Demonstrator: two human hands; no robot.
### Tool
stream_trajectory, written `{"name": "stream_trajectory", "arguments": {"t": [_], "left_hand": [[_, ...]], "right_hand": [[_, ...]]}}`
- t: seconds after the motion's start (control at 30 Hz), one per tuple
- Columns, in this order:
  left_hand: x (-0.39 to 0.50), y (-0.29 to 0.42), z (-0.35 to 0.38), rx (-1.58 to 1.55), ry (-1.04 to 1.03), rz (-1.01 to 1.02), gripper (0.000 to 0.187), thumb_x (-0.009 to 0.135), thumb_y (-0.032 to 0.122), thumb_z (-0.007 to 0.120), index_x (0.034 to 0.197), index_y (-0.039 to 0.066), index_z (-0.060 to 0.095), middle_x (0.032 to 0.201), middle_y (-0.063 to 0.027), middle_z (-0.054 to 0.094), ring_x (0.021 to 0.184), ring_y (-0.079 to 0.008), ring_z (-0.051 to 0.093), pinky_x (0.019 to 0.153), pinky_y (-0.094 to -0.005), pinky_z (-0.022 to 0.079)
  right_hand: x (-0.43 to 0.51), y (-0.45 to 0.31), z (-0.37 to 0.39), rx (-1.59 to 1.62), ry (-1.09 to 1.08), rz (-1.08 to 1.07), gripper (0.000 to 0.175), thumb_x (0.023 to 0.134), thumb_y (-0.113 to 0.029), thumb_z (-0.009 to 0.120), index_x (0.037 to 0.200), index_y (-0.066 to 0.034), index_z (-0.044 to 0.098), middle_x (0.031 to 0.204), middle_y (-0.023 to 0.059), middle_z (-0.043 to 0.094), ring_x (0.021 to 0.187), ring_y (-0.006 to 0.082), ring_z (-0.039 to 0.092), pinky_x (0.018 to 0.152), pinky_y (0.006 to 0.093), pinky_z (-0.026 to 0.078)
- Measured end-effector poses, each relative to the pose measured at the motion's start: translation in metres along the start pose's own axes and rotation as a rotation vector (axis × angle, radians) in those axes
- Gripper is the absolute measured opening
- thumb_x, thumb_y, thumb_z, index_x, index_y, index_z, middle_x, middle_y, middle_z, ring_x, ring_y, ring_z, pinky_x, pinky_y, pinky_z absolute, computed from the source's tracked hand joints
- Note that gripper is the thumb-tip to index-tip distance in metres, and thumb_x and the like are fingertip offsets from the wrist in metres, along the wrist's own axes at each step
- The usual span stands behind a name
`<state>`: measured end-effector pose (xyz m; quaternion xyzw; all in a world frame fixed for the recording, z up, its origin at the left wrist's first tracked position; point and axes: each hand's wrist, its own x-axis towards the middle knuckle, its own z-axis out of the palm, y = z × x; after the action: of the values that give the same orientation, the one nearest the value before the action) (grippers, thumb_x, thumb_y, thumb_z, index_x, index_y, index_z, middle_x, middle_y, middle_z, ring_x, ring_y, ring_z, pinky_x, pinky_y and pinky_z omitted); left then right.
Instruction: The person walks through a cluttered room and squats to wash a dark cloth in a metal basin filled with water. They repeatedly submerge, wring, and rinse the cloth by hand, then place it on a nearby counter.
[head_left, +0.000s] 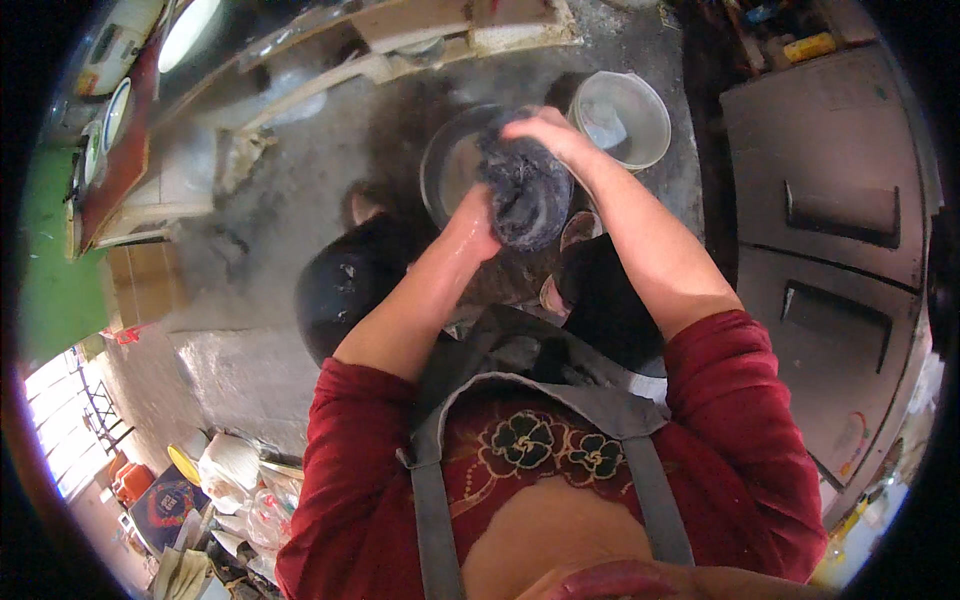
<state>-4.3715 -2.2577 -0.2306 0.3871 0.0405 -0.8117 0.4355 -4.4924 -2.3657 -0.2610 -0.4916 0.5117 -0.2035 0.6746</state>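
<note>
A bunched, dark grey, wet-looking fabric item (525, 195) hangs between my two hands; its exact kind cannot be told. My left hand (484, 221) grips its lower left side, with the fingers hidden under or behind it. From the upper right my right hand (546, 127) clasps its top edge. Below it on the floor stands a round metal-looking basin (429, 184), with pale, cloudy contents partly visible on the left. The fabric covers the basin's right side.
A translucent plastic bucket (626, 124) with something pale inside stands right of the basin. My knees flank the basin's near side. A two-door cabinet or fridge (825, 172) rises at the right. Cardboard boxes (146, 281) and plastic bags (266, 517) lie at the left.
</note>
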Motion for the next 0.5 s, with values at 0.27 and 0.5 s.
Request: {"name": "stream_trajectory", "arguments": {"t": [0.27, 0.5], "left_hand": [[0.04, -0.019, -0.053, 0.358, 0.254, 0.131, 0.033, 0.085, 0.028, 0.041, 0.106, 0.004, 0.05, 0.1, -0.0085, 0.056, 0.09, -0.0218, 0.056, 0.077, -0.0364, 0.046], [0.022, -0.009, -0.026, -0.037, 0.042, 0.083, 0.038, 0.088, 0.034, 0.034, 0.106, 0.005, 0.051, 0.103, -0.0082, 0.056, 0.093, -0.0211, 0.055, 0.081, -0.033, 0.045]], "right_hand": [[0.038, 0.032, 0.011, -0.468, 0.078, -0.097, 0.062, 0.053, -0.03, 0.072, 0.1, 0.0068, 0.055, 0.099, 0.0213, 0.057, 0.096, 0.0267, 0.055, 0.082, 0.0304, 0.042], [0.026, 0.016, 0.022, -0.736, 0.126, -0.043, 0.068, 0.05, -0.032, 0.072, 0.105, 0.0031, 0.053, 0.102, 0.0206, 0.056, 0.098, 0.0296, 0.054, 0.084, 0.0329, 0.042]]}}
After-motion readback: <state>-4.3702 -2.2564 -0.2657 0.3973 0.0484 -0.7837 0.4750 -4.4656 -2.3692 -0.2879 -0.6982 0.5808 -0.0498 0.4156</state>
